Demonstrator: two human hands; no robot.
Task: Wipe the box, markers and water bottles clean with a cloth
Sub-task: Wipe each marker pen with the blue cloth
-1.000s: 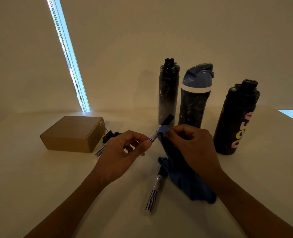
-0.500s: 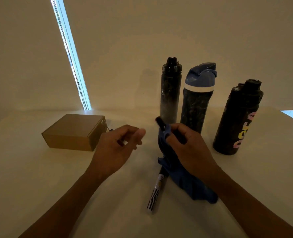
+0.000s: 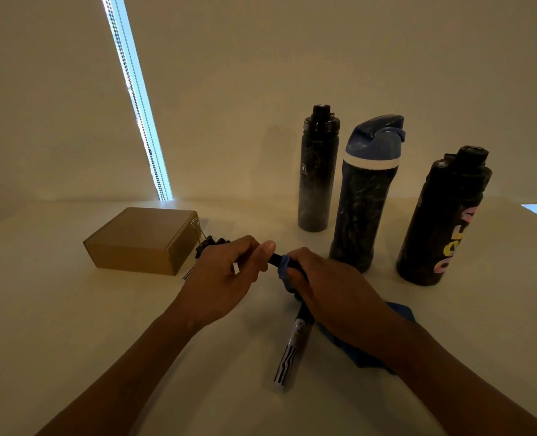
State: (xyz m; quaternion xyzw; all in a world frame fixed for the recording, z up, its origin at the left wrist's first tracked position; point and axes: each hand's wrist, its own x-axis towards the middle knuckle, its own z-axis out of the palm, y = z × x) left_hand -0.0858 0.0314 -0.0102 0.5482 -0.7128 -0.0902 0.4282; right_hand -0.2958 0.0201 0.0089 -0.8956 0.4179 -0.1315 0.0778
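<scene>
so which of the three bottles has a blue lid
The middle bottle, its blue lid above a white band. The slim bottle and the lettered bottle either side have black caps.

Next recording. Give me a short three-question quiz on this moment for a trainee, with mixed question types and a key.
1. True or false: the slim black bottle, the blue-lidded bottle and the lettered bottle all stand upright on the table.
2. The left hand grips one end of the held marker. What does the right hand hold round it? A. the box B. the blue cloth C. a bottle lid
3. Short answer: which bottle stands nearest the right hand?

Key: 1 true; 2 B; 3 the blue-lidded bottle.
</scene>
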